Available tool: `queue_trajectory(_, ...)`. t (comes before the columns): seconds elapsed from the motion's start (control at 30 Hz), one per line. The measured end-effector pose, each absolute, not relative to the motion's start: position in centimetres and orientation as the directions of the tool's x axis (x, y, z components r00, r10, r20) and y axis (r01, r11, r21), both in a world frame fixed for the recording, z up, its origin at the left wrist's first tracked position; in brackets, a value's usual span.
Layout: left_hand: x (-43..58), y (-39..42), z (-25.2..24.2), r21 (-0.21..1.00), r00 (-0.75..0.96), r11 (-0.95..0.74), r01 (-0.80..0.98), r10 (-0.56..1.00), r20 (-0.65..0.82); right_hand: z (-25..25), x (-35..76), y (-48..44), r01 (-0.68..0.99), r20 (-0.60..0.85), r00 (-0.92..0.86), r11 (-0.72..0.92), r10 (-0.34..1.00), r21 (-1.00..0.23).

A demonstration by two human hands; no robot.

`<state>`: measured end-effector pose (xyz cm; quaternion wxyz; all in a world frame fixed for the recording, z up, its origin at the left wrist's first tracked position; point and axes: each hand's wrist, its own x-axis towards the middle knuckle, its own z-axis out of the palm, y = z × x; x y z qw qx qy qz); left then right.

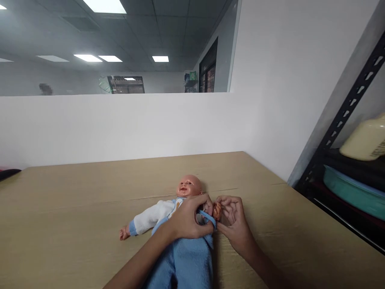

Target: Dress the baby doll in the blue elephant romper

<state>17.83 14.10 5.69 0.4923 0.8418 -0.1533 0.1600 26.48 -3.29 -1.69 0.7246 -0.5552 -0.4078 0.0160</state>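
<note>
A baby doll [189, 185] lies on its back on the table, its bald head toward the wall. It wears a white top with blue trim and blue fleece trousers [192, 257]. One white sleeve [148, 216] stretches out to the left, and a small doll hand pokes from its blue cuff [132, 227]. My left hand [189, 214] is closed over the doll's chest, gripping the other sleeve by its blue edge [207, 217]. My right hand [236, 222] pinches around the doll's other hand [217, 210] at that sleeve's opening. My fingers partly cover this arm.
The wooden table [75, 192] meets a low white wall [126, 124] at the back. On the right stands a black metal shelf rack [345, 112] holding a cream bottle [365, 138] and a teal basin [355, 192]. A dark object [9, 174] is at the left edge.
</note>
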Motion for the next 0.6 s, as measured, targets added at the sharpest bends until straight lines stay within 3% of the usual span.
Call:
queue_trajectory(0.13, 17.8, 13.7, 6.7, 0.874, 0.951, -0.377, -0.308, -0.083, 0.299, -2.6, 26.5, -2.5, 0.320, 0.536, 0.729, 0.481, 0.424, -0.816)
queue_trajectory(0.27, 17.9, 13.6, 7.1, 0.911, 0.963, -0.323, -0.257, -0.010, 0.268, -2.8, 26.0, -2.1, 0.353, 0.561, 0.736, 0.492, 0.380, -0.796)
queue_trajectory(0.47, 18.3, 14.3, 7.0, 0.923, 0.958, -0.354, -0.154, 0.174, 0.226, -2.1, 25.8, -3.0, 0.399, 0.532, 0.697, 0.357, 0.481, -0.845)
queue_trajectory(0.6, 19.4, 14.8, 7.2, 0.931, 0.986, -0.360, -0.063, 0.120, 0.113, -0.7, 24.8, -3.2, 0.259, 0.403, 0.730, 0.322, 0.552, -0.910)
